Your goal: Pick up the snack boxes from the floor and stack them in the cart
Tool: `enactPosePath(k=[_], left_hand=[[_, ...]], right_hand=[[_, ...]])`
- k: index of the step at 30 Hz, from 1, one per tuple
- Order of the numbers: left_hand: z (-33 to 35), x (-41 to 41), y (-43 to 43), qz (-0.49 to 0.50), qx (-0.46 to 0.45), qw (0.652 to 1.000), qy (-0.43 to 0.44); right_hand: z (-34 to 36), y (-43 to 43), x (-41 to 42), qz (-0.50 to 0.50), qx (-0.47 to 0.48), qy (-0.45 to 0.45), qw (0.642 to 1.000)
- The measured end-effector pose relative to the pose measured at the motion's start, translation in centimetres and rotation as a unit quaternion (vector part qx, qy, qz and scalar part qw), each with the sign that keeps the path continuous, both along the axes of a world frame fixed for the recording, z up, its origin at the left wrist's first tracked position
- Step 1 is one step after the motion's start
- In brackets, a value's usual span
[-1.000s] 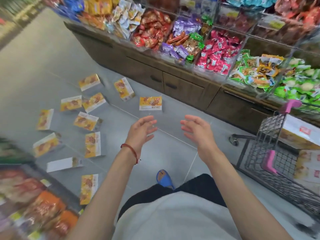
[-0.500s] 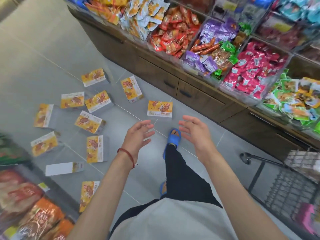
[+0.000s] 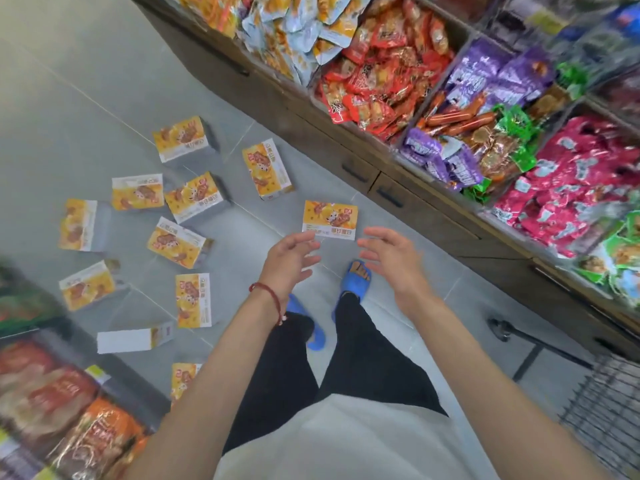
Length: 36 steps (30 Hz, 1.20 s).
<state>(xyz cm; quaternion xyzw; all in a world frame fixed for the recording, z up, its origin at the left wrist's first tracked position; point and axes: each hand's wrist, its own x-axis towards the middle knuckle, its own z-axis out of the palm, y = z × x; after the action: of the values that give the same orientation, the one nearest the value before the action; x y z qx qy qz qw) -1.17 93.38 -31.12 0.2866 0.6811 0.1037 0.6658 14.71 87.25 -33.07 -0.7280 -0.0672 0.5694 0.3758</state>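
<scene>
Snack boxes [image 3: 187, 251] lie scattered flat on the grey floor [image 3: 69, 109] — the nearest box [image 3: 330, 220] just beyond the fingertips of the left hand [image 3: 289, 261] and right hand [image 3: 389, 259], both empty with fingers loosely spread — while the cart [image 3: 595, 431] stands at far right.

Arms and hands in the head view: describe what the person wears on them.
The left forearm and right forearm are bare, no sleeves in view. The left hand and right hand are ungloved, and no rings show. A red cord bracelet sits just behind the left hand; the right side has none.
</scene>
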Motion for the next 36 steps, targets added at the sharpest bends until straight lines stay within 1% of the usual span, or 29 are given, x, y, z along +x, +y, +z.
enactPosePath(k=[4, 9, 13, 18, 22, 26, 30, 33, 36], left_hand=[[-3.0, -1.5, 3.6, -0.002, -0.018, 1.0, 0.009], [-8.7, -2.8, 6.3, -0.047, -0.046, 0.998, 0.026], [-13.3, -3.8, 7.7, -0.093, -0.087, 0.991, 0.03], [-21.3, -4.8, 10.6, -0.106, -0.099, 0.988, 0.049], [-29.8, -5.4, 11.8, -0.107, -0.124, 0.983, 0.08], [-38.8, -5.2, 12.2, -0.135, -0.144, 0.974, 0.112], [-47.5, -4.6, 12.5, -0.185, -0.122, 0.963, 0.151], [-52.2, -3.1, 13.2, -0.175, -0.1, 0.965, 0.169], [-56.7, -1.1, 14.2, -0.171, -0.07, 0.967, 0.173]], right_hand=[[-2.7, 2.2, -1.7, -0.027, -0.019, -0.014, 0.999], [-7.8, 4.5, -3.8, -0.085, -0.03, -0.052, 0.995], [-12.7, 5.9, -5.3, -0.138, -0.052, -0.055, 0.988], [-20.7, 6.2, -6.3, -0.182, -0.085, -0.054, 0.978], [-28.9, 5.8, -6.3, -0.164, -0.11, -0.069, 0.978], [-37.2, 5.7, -5.3, -0.134, -0.137, -0.082, 0.978], [-45.4, 6.0, -3.6, -0.097, -0.151, -0.115, 0.977], [-50.9, 6.7, -2.3, -0.029, -0.162, -0.148, 0.975], [-56.4, 7.7, -1.4, 0.004, -0.164, -0.182, 0.969]])
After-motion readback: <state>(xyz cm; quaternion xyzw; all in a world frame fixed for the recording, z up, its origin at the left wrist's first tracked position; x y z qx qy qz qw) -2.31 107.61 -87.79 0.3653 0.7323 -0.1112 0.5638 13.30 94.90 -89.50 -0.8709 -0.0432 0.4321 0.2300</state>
